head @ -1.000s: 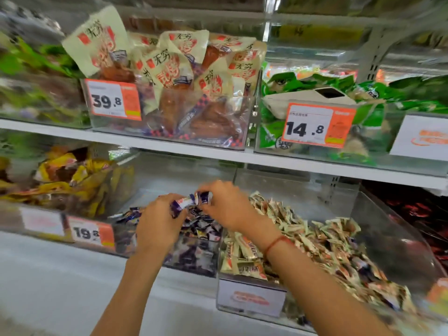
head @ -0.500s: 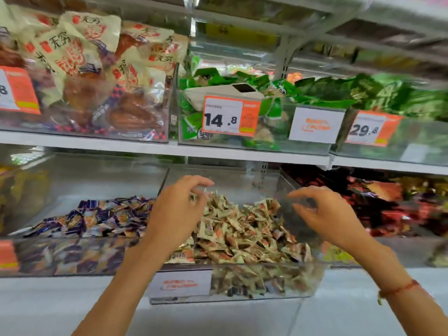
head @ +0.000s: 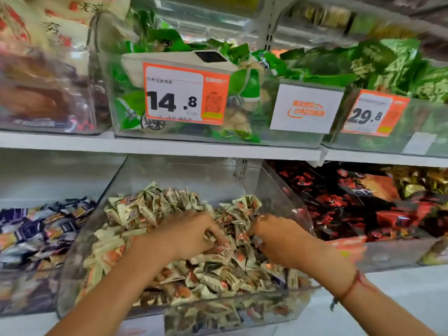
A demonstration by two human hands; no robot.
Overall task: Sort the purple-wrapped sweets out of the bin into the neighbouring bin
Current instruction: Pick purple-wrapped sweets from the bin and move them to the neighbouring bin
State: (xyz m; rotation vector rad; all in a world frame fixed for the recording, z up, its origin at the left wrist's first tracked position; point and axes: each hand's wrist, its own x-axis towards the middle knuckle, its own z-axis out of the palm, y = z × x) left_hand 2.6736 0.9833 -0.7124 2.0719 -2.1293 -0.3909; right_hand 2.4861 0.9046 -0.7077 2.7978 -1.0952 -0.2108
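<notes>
Both hands are down in the clear bin of cream-wrapped sweets. The left hand has its grip curled into the heap, fingertips buried among wrappers; whether it pinches one cannot be told. The right hand, a red string bracelet on its wrist, digs in likewise, its grip hidden. The purple-wrapped sweets lie in the neighbouring bin to the left. Behind, on the upper shelf, a 14.8 price tag fronts green packets.
</notes>
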